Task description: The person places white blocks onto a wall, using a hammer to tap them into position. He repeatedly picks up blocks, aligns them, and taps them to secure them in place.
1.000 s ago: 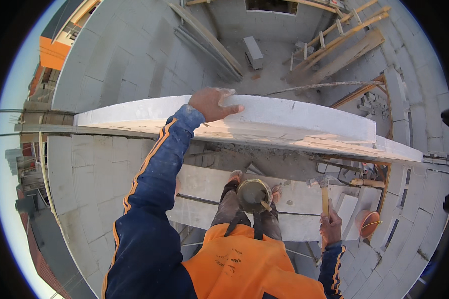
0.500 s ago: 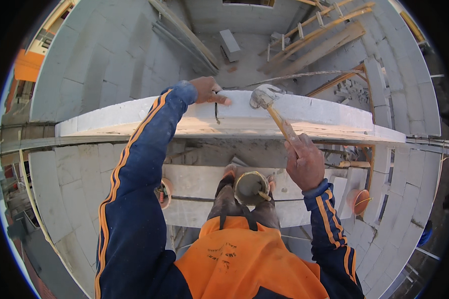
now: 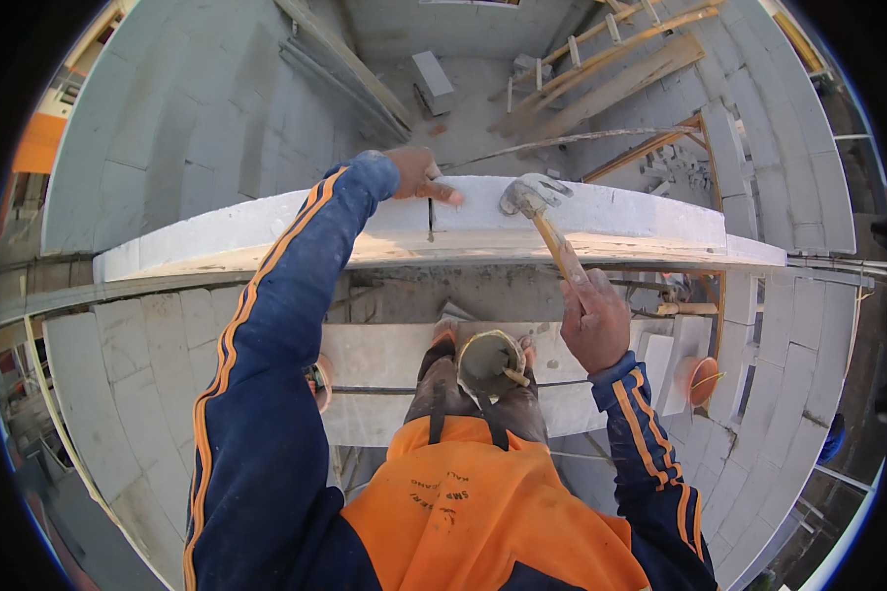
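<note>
My left hand [image 3: 424, 175] is at the far edge of a pale building block [image 3: 621, 212] on top of the wall. Its thumb lies stretched over the narrow dark joint [image 3: 431, 219] between this block and the pale block on the left [image 3: 266, 219]. The other fingers bend over the far edge and are partly hidden. My right hand [image 3: 597, 320] is closed round the wooden handle of a claw hammer [image 3: 559, 244]. The mortar-smeared hammer head is over the right block's top; I cannot tell whether it touches.
Below, a bucket of grey mortar [image 3: 488, 362] with a tool in it stands between my feet on planks [image 3: 384, 345]. An orange bucket [image 3: 700, 380] is at the right. Beyond the wall are a wooden ladder [image 3: 601, 54], leaning boards [image 3: 350, 69] and a loose block [image 3: 432, 81].
The hammer head has shifted slightly right and tilted, so its claw shows more plainly. My left hand stays by the joint. The whole view has moved a little.
</note>
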{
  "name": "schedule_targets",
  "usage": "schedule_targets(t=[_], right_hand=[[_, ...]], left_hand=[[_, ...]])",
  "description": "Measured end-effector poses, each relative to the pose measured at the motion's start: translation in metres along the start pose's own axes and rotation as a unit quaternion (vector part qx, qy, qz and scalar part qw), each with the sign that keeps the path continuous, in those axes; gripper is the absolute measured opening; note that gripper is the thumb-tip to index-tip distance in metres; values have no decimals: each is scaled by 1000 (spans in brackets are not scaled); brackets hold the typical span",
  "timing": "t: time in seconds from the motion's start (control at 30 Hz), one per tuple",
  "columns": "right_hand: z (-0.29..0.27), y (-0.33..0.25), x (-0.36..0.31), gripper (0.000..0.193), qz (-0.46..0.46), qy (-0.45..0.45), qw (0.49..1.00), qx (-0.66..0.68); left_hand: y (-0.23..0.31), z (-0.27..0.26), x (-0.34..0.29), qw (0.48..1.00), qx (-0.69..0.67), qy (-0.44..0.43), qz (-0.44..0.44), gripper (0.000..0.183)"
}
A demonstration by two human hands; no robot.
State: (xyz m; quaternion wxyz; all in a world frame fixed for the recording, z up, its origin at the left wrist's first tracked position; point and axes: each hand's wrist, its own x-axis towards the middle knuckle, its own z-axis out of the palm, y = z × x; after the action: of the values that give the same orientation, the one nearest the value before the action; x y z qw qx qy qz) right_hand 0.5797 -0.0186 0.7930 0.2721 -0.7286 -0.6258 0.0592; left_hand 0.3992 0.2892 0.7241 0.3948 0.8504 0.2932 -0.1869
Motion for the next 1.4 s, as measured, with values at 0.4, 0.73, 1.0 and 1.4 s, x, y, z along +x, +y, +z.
schedule_targets(t=[0.4, 0.73, 1.0, 1.4], right_hand=[[4, 12, -15, 31, 22, 8, 999, -38], [0, 34, -107, 55, 199, 23, 963, 178], [-51, 166, -186, 62, 558, 49, 726, 399], [-129, 451, -109, 32, 477, 59, 795, 369]], left_hand=[[0, -2, 1, 999, 36, 7, 4, 79], [22, 12, -21, 979, 73, 161, 99, 85], [107, 102, 0, 913, 307, 257, 82, 77], [108, 110, 4, 913, 297, 277, 40, 75]])
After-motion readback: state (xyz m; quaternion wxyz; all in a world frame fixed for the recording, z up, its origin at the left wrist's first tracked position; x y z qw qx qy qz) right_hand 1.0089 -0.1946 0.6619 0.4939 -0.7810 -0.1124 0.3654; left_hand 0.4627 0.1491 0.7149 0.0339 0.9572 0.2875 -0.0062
